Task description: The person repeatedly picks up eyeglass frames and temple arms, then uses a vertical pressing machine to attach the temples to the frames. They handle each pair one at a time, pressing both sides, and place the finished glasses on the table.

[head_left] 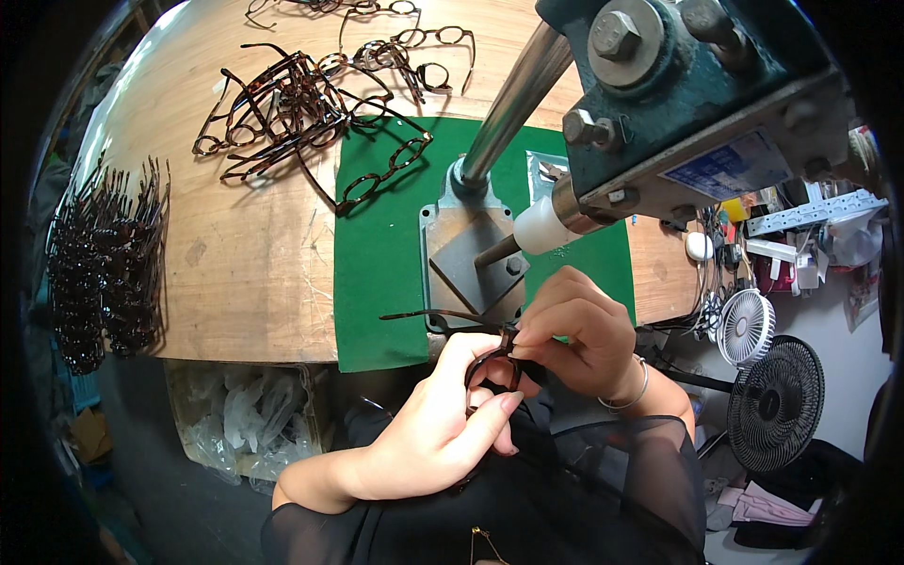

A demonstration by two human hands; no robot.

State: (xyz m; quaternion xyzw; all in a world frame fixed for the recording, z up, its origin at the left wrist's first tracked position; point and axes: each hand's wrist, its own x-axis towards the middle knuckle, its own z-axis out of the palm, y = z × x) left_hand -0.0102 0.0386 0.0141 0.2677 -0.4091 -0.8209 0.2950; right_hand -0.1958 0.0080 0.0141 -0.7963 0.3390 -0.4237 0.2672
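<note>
Close to my body, below the press, my left hand (443, 424) grips a dark brown eyeglass frame (490, 363) by one rim. One temple arm of the frame sticks out to the left above my knuckles. My right hand (579, 334) pinches the frame near its hinge corner with thumb and fingertips; whether anything small is between them I cannot make out. Just beyond my hands stands a bench press (673, 104) with a slanted steel column, a white plastic sleeve (541, 226) and a rod above a diamond-shaped metal plate (471, 264).
A green mat (377, 273) lies under the press on the wooden table (235, 282). Tortoiseshell eyeglass frames (301, 104) are heaped at the back left. Many more stand stacked (108, 254) at the left edge. Fans (774, 403) and cables are at the right. Plastic bags fill a box (250, 414) below.
</note>
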